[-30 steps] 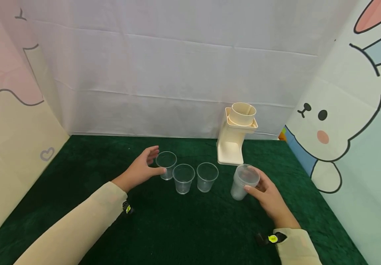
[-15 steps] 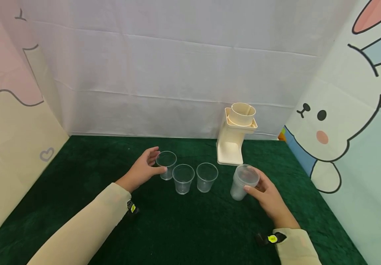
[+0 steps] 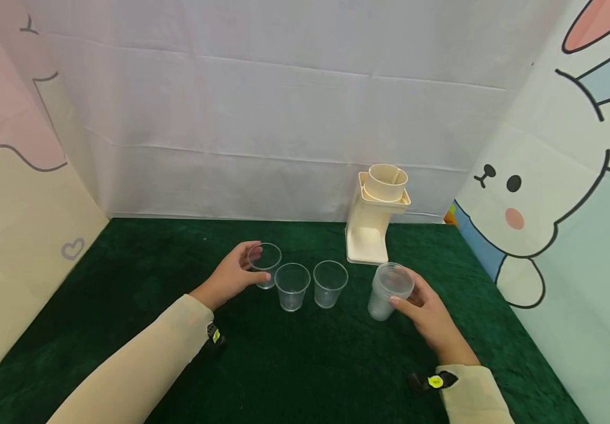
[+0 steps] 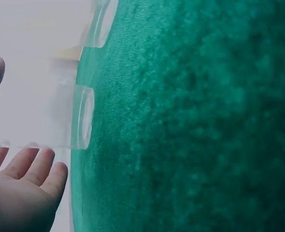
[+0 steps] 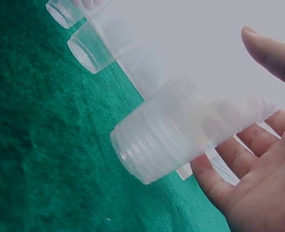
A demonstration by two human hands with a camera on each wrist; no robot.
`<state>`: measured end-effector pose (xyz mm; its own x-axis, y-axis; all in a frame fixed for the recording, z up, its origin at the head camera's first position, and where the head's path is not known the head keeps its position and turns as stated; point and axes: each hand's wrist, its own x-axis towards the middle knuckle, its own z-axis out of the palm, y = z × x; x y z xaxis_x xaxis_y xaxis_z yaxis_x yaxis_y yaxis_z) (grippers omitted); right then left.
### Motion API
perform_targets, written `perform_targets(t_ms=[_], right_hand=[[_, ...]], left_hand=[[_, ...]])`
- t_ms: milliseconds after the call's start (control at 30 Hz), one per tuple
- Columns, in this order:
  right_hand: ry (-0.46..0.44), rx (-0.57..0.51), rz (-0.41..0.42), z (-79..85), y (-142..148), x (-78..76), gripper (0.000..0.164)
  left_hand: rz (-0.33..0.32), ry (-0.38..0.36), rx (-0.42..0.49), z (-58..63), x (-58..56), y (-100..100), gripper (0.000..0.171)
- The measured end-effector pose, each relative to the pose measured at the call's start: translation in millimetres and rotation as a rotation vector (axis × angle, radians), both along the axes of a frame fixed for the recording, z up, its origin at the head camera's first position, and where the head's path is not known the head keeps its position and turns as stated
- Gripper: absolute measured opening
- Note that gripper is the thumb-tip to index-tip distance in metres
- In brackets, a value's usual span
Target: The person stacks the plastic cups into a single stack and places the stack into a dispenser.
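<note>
Well, a plain white hanging [image 3: 283, 112] fills the far side of this corner, with a rabbit-printed hanging [image 3: 575, 247] running down on the person's right. Below them spreads a dark green cloth [image 3: 294, 365], and over it reach two pale sleeves. Toward the back of the cloth stands a cream holder [image 3: 366, 235], its round cup-shaped top set above a flat foot. The right hand [image 3: 432, 321] grips a stack of nested clear cups [image 3: 386, 293] in front of that holder, thumb across the near side and fingers around the far side. The left hand [image 3: 230, 278] is at the leftmost cup [image 3: 266, 266], fingers behind it and thumb at its near side; whether it truly grasps the cup, I cannot tell. Just beside that one stand the middle cup [image 3: 292, 287] and the right cup [image 3: 330, 285], both upright on the cloth between the two hands. Smallest of all, a black fitting with a yellow-green mark [image 3: 435, 381] shows at each wrist.
</note>
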<state>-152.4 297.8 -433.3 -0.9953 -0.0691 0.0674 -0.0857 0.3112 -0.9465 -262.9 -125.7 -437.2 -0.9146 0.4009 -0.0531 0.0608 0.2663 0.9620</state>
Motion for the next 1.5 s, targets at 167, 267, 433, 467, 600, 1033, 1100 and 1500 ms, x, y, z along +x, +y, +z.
perform_targets(t_ms=[167,267,433,467,600,1033,1100,1500], right_hand=[[-0.009,-0.01,-0.001,0.8,-0.6,-0.1,0.065],[-0.011,-0.011,-0.002,0.7,-0.9,0.0,0.065],[-0.011,-0.016,0.001,-0.3,-1.2,-0.1,0.065],[-0.011,-0.017,0.001,-0.4,-1.2,-0.1,0.065],[-0.011,-0.018,-0.002,-0.1,-1.6,0.3,0.066],[-0.003,-0.017,0.005,1.7,-1.1,1.1,0.065],[-0.004,-0.018,0.006,1.8,-1.1,1.2,0.065],[-0.01,-0.019,0.002,2.7,-1.9,0.3,0.066]], left_hand=[[0.005,0.007,-0.031,-1.1,1.0,4.3,0.082],[0.006,0.01,-0.042,-0.9,1.5,6.4,0.081],[0.014,0.013,-0.036,0.7,1.2,8.5,0.08],[0.015,0.015,-0.034,1.3,1.2,8.6,0.081],[0.031,0.012,-0.02,3.3,1.5,7.1,0.08],[0.064,0.025,-0.038,14.5,-6.1,-3.3,0.078],[0.067,0.026,-0.035,17.9,-6.7,-3.8,0.078],[0.058,0.064,-0.029,37.9,-7.2,-3.8,0.078]])
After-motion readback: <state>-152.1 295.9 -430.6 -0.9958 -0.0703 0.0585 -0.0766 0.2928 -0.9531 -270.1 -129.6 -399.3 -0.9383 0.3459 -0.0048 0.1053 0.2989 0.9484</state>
